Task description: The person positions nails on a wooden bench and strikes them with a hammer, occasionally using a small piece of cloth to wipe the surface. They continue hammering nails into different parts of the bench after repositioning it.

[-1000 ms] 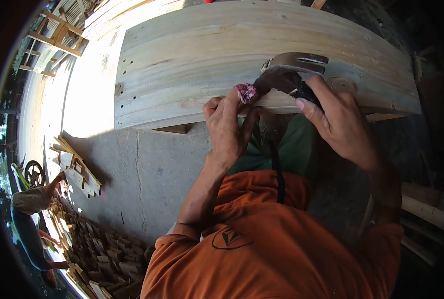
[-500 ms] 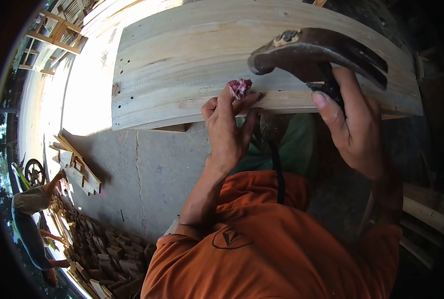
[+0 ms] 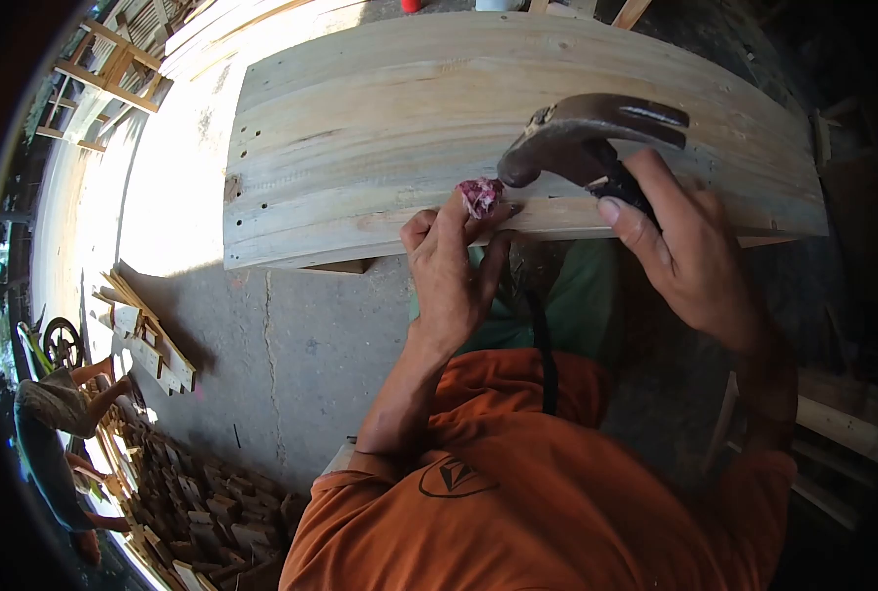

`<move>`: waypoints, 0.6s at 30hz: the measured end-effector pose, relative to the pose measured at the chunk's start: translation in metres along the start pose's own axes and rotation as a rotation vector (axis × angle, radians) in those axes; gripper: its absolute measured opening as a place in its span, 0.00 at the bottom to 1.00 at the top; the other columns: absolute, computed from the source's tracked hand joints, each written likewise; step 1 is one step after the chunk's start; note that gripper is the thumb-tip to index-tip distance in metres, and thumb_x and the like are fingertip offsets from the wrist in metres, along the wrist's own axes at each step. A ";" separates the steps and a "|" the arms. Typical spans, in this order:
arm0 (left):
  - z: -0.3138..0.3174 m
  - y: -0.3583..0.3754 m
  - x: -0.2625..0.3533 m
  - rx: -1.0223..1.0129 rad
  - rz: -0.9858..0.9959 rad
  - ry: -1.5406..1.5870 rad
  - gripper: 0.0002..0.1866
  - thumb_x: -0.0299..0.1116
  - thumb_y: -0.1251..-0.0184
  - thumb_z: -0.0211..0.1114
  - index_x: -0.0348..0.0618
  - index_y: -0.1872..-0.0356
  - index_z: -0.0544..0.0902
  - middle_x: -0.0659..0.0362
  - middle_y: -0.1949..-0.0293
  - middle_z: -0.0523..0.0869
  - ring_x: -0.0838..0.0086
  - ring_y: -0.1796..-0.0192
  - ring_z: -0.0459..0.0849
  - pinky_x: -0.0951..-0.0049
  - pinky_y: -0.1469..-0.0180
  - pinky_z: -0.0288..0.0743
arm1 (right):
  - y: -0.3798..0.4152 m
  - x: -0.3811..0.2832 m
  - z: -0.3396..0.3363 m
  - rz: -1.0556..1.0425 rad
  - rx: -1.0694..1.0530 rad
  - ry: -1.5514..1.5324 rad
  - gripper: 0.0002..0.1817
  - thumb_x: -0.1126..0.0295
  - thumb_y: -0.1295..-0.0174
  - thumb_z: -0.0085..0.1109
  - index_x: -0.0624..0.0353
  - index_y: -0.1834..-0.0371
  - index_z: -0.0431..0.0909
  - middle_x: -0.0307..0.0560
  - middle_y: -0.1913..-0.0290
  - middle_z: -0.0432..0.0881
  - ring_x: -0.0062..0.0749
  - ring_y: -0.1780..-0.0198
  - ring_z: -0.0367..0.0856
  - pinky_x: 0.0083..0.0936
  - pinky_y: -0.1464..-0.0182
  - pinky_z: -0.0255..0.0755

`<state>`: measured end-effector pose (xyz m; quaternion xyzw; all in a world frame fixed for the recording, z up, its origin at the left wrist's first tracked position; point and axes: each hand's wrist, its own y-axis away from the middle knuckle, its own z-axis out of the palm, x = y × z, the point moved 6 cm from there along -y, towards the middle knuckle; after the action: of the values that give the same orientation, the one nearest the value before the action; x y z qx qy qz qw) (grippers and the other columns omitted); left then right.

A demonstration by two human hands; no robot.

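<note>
My right hand [image 3: 690, 256] grips the claw hammer [image 3: 582, 126], probably head-heavy, rightly by its handle [image 3: 626, 191]; left hand [image 3: 447, 281]'s half-curled, can't tell on what.

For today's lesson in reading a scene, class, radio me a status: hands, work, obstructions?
Right hand grips hammer, held over wooden panel. Left hand at panel's near edge, grip unclear. Reddish wad at its fingers, close to hammer.

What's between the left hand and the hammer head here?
In the head view, a crumpled reddish-white wad at the fingers of the left hand lies toward the hammer head; whether wad and hammer touch is unclear.
</note>
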<state>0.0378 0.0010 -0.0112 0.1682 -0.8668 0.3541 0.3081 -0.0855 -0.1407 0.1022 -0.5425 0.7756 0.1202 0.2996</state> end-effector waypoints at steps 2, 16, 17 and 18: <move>0.002 0.001 -0.003 -0.006 0.017 -0.015 0.38 0.25 0.42 0.75 0.42 0.32 0.64 0.62 0.53 0.91 0.64 0.41 0.79 0.65 0.36 0.59 | 0.001 -0.010 -0.011 0.168 0.141 -0.205 0.14 0.62 0.26 0.54 0.63 0.49 0.71 0.57 0.74 0.76 0.52 0.74 0.75 0.37 0.67 0.69; 0.001 0.002 -0.005 0.117 0.116 -0.087 0.38 0.22 0.48 0.78 0.42 0.35 0.69 0.57 0.51 0.87 0.58 0.45 0.80 0.60 0.41 0.71 | -0.004 0.002 0.011 -0.012 -0.070 0.114 0.13 0.63 0.25 0.52 0.63 0.49 0.69 0.58 0.76 0.77 0.58 0.72 0.80 0.44 0.67 0.70; -0.001 0.002 -0.003 0.135 0.146 -0.101 0.37 0.21 0.49 0.78 0.42 0.36 0.70 0.57 0.52 0.87 0.58 0.47 0.81 0.60 0.42 0.72 | -0.005 -0.009 0.003 -0.146 0.060 0.104 0.13 0.63 0.25 0.53 0.63 0.52 0.68 0.60 0.81 0.76 0.59 0.75 0.81 0.49 0.72 0.70; -0.003 0.008 -0.001 0.131 0.162 -0.113 0.37 0.21 0.50 0.79 0.42 0.38 0.70 0.57 0.53 0.87 0.58 0.50 0.82 0.61 0.44 0.72 | -0.004 -0.016 0.004 -0.132 0.051 0.095 0.13 0.63 0.25 0.53 0.63 0.52 0.68 0.60 0.81 0.76 0.59 0.75 0.81 0.49 0.72 0.70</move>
<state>0.0354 0.0083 -0.0142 0.1369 -0.8685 0.4239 0.2175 -0.0766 -0.1280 0.1096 -0.5898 0.7543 0.0546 0.2833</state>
